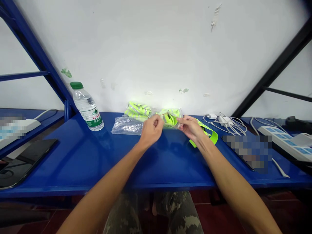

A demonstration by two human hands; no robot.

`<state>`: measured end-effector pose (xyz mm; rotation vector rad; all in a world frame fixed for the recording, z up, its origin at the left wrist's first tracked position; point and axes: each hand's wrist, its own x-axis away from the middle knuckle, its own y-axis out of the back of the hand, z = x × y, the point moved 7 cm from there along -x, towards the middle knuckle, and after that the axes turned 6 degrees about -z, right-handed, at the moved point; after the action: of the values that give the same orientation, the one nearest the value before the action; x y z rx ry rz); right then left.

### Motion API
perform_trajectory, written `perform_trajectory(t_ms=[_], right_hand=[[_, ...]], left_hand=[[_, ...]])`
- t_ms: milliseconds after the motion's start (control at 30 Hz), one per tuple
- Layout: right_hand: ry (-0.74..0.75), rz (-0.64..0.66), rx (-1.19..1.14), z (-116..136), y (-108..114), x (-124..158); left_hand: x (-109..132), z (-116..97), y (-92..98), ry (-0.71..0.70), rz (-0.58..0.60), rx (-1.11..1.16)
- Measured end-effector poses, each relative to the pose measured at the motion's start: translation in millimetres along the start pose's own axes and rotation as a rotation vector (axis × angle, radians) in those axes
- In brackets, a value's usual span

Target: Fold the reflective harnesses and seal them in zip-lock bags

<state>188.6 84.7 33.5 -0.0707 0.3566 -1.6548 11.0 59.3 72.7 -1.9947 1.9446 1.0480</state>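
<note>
Neon-yellow reflective gear wrapped in clear plastic is being held just above the blue steel counter, close against the white wall. A blue steel upright is rising well to the gear's left and a black steel upright well to its right, with neither blocking the hands. Also left of the gear, a dark tablet is lying near the counter's far end, and a green-capped water bottle is standing nearer. To its right, a white power strip, a pixelated flat object and white charger cables are sitting on the counter.

Just left of the gear, a second reflective bundle is resting beside a flattened plastic bag. A neon strap is lying under the right hand, touching it. The left hand is closed, pinching the gear's plastic, and the right hand is pinching its other side. Bare counter is stretching from the hands to the front edge, leaving open room there.
</note>
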Motion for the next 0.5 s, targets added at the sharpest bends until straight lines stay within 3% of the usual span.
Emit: perform_trajectory(t_ms=[100,167,233,300,367,400,500], right_hand=[[0.302,-0.208,0.24,25.0,13.7,5.0],[0.568,-0.207,0.514,41.9,1.8,17.9],[0.702,-0.139,0.744,43.8,-13.7,26.8],[0.662,-0.137,0.867,35.3,-15.8,24.8],[0.506,-0.15,0.879,21.8,-7.8,15.4],[0.41,-0.136,0.844,14.5,-3.3,10.5],[0.191,-0.119,0.539,4.3,7.5,4.1]], left_hand=[[-1.9,1.0,-1.1,0.004,-0.019,0.022],[-2.1,-2.2,-5.2,-0.012,-0.039,0.047],[-0.7,-7.0,-10.1,-0.047,-0.057,0.03],[1.8,-11.0,-18.7,-0.101,0.005,-0.014],[3.5,-9.9,-27.1,-0.137,0.117,-0.033],[2.0,-6.9,-26.4,-0.135,0.119,-0.035],[-12.9,14.5,-2.9,0.017,-0.122,-0.038]])
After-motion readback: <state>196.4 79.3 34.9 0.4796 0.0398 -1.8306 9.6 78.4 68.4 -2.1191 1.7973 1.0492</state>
